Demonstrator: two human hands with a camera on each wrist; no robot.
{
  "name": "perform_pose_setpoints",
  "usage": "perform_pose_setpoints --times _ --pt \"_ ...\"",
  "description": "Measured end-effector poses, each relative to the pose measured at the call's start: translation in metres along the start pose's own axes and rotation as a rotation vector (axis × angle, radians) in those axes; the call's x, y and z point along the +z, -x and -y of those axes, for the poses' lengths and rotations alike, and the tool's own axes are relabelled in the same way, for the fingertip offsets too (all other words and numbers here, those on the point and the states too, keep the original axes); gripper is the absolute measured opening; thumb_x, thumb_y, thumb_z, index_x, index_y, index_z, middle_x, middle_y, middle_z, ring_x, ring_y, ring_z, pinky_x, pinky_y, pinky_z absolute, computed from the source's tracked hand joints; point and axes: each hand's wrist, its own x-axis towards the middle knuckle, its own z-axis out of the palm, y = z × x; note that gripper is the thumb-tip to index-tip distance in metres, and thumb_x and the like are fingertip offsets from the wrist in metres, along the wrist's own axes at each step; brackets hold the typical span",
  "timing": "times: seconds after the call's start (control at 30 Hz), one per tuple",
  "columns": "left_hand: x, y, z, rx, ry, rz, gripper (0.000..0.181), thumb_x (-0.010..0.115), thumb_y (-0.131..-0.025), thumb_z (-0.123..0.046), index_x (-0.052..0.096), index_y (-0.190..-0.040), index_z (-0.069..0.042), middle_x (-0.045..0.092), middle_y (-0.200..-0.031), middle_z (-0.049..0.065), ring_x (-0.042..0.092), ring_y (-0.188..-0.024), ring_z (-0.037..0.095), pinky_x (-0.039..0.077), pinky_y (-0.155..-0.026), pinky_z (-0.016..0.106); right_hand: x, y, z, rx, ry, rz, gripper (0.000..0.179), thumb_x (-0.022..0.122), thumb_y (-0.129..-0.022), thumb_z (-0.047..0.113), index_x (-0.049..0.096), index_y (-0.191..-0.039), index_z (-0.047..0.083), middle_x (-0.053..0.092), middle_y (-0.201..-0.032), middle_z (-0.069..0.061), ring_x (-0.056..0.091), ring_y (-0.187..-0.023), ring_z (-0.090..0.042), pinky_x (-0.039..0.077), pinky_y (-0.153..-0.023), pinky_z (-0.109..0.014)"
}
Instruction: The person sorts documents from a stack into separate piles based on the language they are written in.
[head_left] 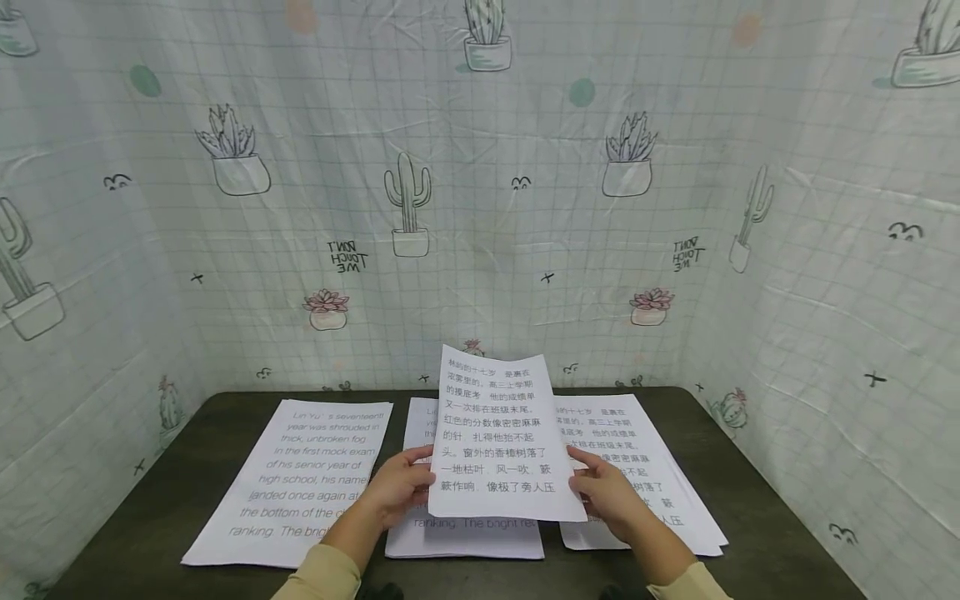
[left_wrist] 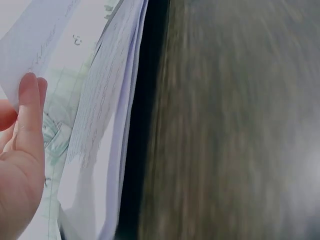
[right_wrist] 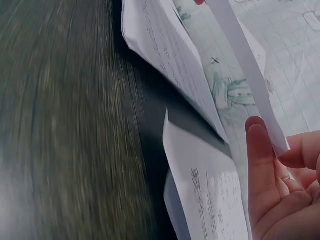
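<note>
A white sheet of paper (head_left: 491, 442) printed with Chinese text is held up off the table between both hands. My left hand (head_left: 401, 487) pinches its left edge, thumb in front and fingers behind. On the opposite edge, my right hand (head_left: 609, 493) pinches the paper the same way; the right wrist view shows the sheet (right_wrist: 250, 65) nearly edge-on between thumb and fingers. Behind the raised sheet lies a middle stack of English-printed paper (head_left: 465, 542), partly hidden by it. Close to the right hand is a stack of Chinese-printed sheets (head_left: 652, 467), its edges slightly uneven.
Another stack of English-printed pages (head_left: 300, 475) lies at the left of the dark wood-grain table (head_left: 150, 492). A pale curtain (head_left: 480, 208) with cactus drawings hangs behind the table and along both sides.
</note>
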Motion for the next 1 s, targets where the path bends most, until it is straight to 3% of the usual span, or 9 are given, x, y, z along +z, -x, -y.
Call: perform_pose_setpoints --times 0.3,0.67,1.0 --pt "0.028 -0.006 0.000 0.012 0.030 0.059 0.058 0.051 -0.087 0.004 0.038 -0.144 0.008 0.070 -0.112 0.014 0.066 -0.079 0.011 0.056 -0.066 0.024 -0.027 0.004 -0.003 0.011 0.039 -0.012 0.060 0.052 -0.090 -0.001 0.037 -0.148 -0.001 0.058 -0.101 -0.011 0.059 -0.078 -0.017 0.051 -0.061 -0.029" --pt "0.058 -0.014 0.002 -0.002 0.015 0.044 0.060 0.053 -0.084 0.004 0.043 -0.143 0.006 0.069 -0.116 0.017 0.067 -0.077 0.011 0.056 -0.063 0.023 -0.056 0.007 -0.012 0.028 0.075 -0.023 0.060 0.050 -0.092 0.001 0.032 -0.150 -0.002 0.055 -0.103 -0.011 0.059 -0.082 -0.016 0.054 -0.065 -0.031" --pt "0.083 -0.023 0.003 -0.005 0.007 0.038 0.059 0.055 -0.082 0.005 0.047 -0.140 0.005 0.071 -0.107 0.015 0.067 -0.076 0.012 0.055 -0.061 0.024 -0.082 0.009 -0.017 0.028 0.055 -0.012 0.060 0.048 -0.095 0.001 0.027 -0.151 -0.004 0.054 -0.098 -0.006 0.059 -0.079 -0.013 0.055 -0.063 -0.028"
